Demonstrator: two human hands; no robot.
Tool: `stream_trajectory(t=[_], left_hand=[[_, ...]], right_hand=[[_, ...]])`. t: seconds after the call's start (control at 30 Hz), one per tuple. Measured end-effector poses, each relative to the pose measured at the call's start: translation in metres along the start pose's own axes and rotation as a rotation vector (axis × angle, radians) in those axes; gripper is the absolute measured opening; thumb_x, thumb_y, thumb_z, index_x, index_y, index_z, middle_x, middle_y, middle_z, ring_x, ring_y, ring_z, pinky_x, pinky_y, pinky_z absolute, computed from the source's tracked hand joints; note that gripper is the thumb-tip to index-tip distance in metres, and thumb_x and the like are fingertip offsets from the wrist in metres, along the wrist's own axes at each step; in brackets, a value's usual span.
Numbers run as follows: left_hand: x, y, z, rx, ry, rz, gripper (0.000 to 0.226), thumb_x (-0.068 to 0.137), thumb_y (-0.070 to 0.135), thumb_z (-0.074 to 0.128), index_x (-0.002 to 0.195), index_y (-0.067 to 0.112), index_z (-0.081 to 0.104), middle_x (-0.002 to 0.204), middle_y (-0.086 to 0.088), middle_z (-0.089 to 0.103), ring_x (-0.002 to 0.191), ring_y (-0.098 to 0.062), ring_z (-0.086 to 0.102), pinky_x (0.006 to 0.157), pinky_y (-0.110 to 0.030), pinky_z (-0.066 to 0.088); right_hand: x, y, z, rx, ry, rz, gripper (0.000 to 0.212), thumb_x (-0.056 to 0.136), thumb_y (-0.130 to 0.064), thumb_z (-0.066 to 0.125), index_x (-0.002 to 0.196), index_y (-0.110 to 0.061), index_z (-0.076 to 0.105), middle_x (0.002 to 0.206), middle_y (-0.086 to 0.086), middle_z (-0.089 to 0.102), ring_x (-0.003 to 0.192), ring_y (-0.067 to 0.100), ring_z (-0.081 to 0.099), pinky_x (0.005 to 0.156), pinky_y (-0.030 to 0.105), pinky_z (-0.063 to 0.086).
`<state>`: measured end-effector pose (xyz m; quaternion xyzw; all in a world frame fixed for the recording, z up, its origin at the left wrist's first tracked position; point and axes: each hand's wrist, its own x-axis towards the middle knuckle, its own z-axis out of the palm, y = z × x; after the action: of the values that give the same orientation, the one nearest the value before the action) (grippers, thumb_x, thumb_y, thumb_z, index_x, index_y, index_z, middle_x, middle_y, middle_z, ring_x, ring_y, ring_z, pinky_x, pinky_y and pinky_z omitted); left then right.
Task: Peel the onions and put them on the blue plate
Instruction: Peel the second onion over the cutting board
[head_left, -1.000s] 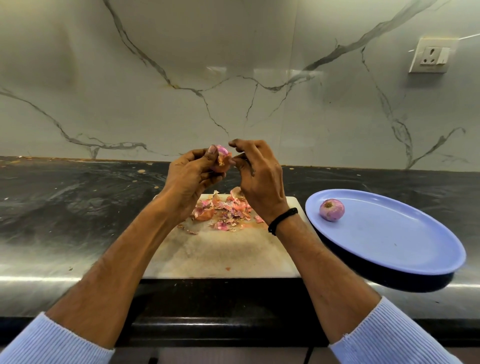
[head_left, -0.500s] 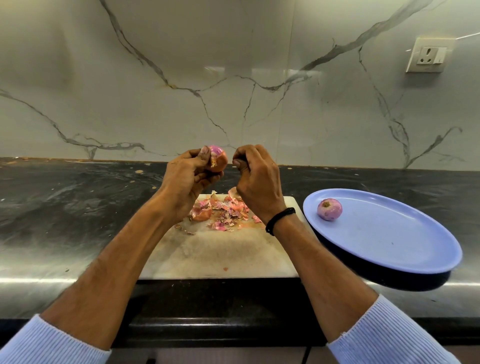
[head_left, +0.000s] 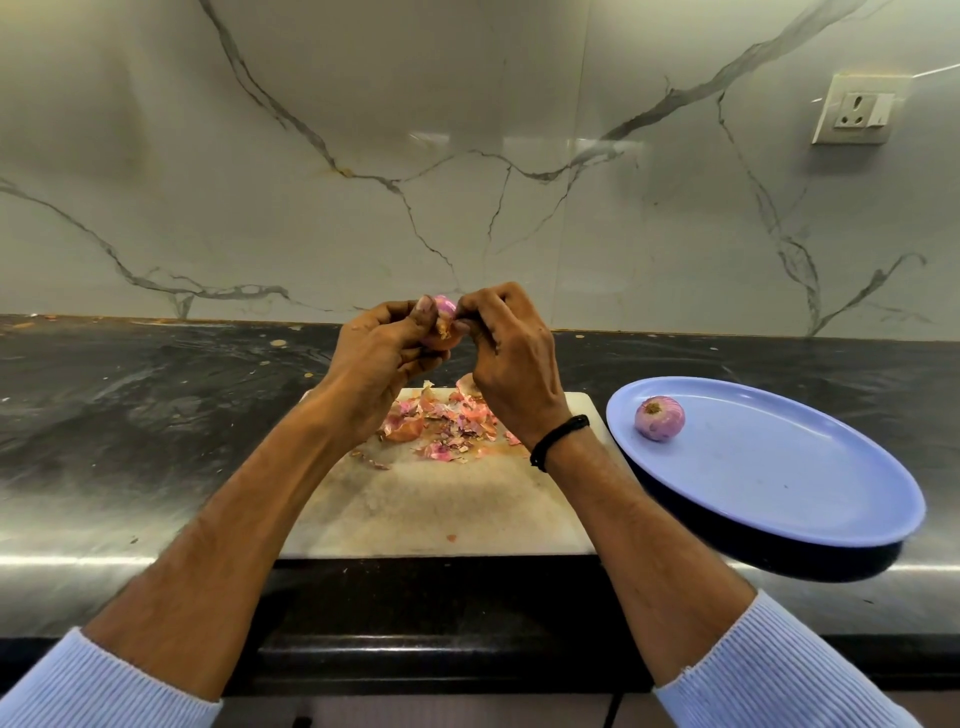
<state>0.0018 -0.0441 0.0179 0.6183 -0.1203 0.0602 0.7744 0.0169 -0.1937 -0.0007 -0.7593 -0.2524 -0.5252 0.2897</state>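
Presently the small, part-skinned pink-purple onion (head_left: 442, 314) is held in the air between the two hands, above the far edge of the pale stone cutting board (head_left: 431, 512) and clear of it.

Hands:
- The left hand (head_left: 376, 358) is clenched round the onion from its left side. The thumb lies across the near face and the fingers wrap beneath.
- The right hand (head_left: 511, 364) meets it from the right, its fingertips (head_left: 470, 317) drawn together in a pinch at the onion's right flank. The pinch appears to be on a flap of dry skin, though the flap itself is too small to confirm.
- Neither hand is released.

Governing relation:
- The oval blue plastic plate (head_left: 779, 522) sits on the dark marbled worktop (head_left: 130, 415), just beside the board, to the right of both hands and lower than them.
- The right hand is the nearer to it; the left, which carries the onion, is the farther.
- One round peeled purple onion (head_left: 660, 418) already rests near the plate's far-left rim, with bare plate beside it.
- The held onion's long axis cannot be told, as the fingers cover most of it.

Judgement: brown skin shows on the onion's lower part, so peeling is unfinished and the transfer rightward is not yet due. A heap of pink papery peelings (head_left: 441, 426) lies on the board under the hands.
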Motion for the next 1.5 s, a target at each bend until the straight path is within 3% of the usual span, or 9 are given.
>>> stream_trajectory(t=[0.17,0.37,0.53,0.63,0.83,1.03,1.23,1.33,1.5], left_hand=[[-0.0005,0.0040,-0.0025,-0.104,0.053,-0.032,0.029,0.101,0.028,0.053,0.118,0.006,0.061,0.110,-0.017,0.069,0.089,-0.022,0.072,0.083,-0.031,0.059],[-0.0016,0.0040,-0.0019,-0.126,0.064,-0.049,0.026,0.105,0.015,0.042,0.124,0.008,0.058,0.125,-0.019,0.061,0.107,-0.031,0.067,0.083,-0.031,0.060],[-0.0022,0.0046,-0.0008,-0.115,0.060,-0.039,0.030,0.105,0.013,0.042,0.129,0.008,0.058,0.126,-0.016,0.060,0.106,-0.028,0.066,0.080,-0.032,0.061],[-0.0028,0.0045,-0.0013,-0.098,0.039,-0.043,0.030,0.105,0.016,0.043,0.130,0.008,0.058,0.126,-0.018,0.061,0.105,-0.028,0.067,0.081,-0.031,0.061],[-0.0033,0.0047,-0.0004,-0.120,0.008,-0.034,0.030,0.104,0.016,0.045,0.127,0.003,0.059,0.123,-0.019,0.062,0.091,-0.020,0.072,0.080,-0.029,0.060],[-0.0019,0.0027,-0.0003,-0.093,-0.006,-0.020,0.029,0.103,0.015,0.047,0.125,0.001,0.060,0.123,-0.020,0.063,0.097,-0.023,0.070,0.081,-0.031,0.059],[-0.0011,0.0017,0.0003,-0.100,-0.007,-0.022,0.027,0.103,0.017,0.047,0.123,0.003,0.061,0.118,-0.018,0.067,0.091,-0.023,0.072,0.083,-0.032,0.060],[-0.0004,0.0017,-0.0008,-0.143,0.008,-0.044,0.033,0.103,0.019,0.048,0.127,-0.002,0.058,0.119,-0.022,0.067,0.091,-0.025,0.073,0.085,-0.035,0.060],[0.0000,0.0016,-0.0003,-0.123,0.019,-0.028,0.033,0.104,0.019,0.048,0.127,0.000,0.059,0.121,-0.022,0.066,0.097,-0.025,0.071,0.083,-0.032,0.060]], right_hand=[[0.0002,0.0004,0.0004,-0.014,-0.043,0.030,0.017,0.085,0.011,0.057,0.094,-0.002,0.062,0.094,0.011,0.055,0.078,0.010,0.049,0.069,0.004,0.037],[-0.0021,0.0018,-0.0016,0.018,-0.101,0.089,0.040,0.080,0.017,0.051,0.111,-0.006,0.061,0.102,0.010,0.060,0.090,0.010,0.057,0.080,0.018,0.049],[-0.0007,-0.0029,-0.0006,0.111,-0.165,0.071,0.049,0.079,0.001,0.070,0.124,-0.008,0.054,0.115,0.011,0.054,0.098,0.013,0.055,0.081,0.004,0.039],[-0.0005,-0.0020,0.0013,0.116,-0.173,0.051,0.041,0.083,-0.006,0.072,0.120,-0.009,0.055,0.115,0.011,0.053,0.098,0.012,0.054,0.080,0.002,0.037],[-0.0015,-0.0007,0.0004,0.080,-0.142,-0.012,0.029,0.088,-0.004,0.067,0.115,-0.008,0.059,0.107,0.008,0.057,0.086,0.016,0.061,0.075,0.015,0.050],[-0.0006,0.0004,-0.0016,0.082,-0.134,-0.029,0.027,0.087,-0.001,0.065,0.113,-0.005,0.059,0.103,0.009,0.059,0.085,0.018,0.061,0.076,0.024,0.054],[-0.0007,0.0032,-0.0015,0.047,-0.123,-0.041,0.009,0.087,-0.001,0.065,0.095,-0.003,0.061,0.094,0.008,0.058,0.078,0.011,0.053,0.069,0.010,0.043],[-0.0006,0.0029,-0.0003,0.057,-0.086,-0.019,0.009,0.087,0.003,0.064,0.088,-0.004,0.061,0.089,0.005,0.057,0.076,0.008,0.051,0.066,0.011,0.044],[-0.0002,-0.0004,-0.0012,0.120,-0.087,-0.002,0.018,0.088,0.000,0.066,0.105,-0.005,0.059,0.099,0.007,0.060,0.085,0.011,0.059,0.077,0.012,0.049]])
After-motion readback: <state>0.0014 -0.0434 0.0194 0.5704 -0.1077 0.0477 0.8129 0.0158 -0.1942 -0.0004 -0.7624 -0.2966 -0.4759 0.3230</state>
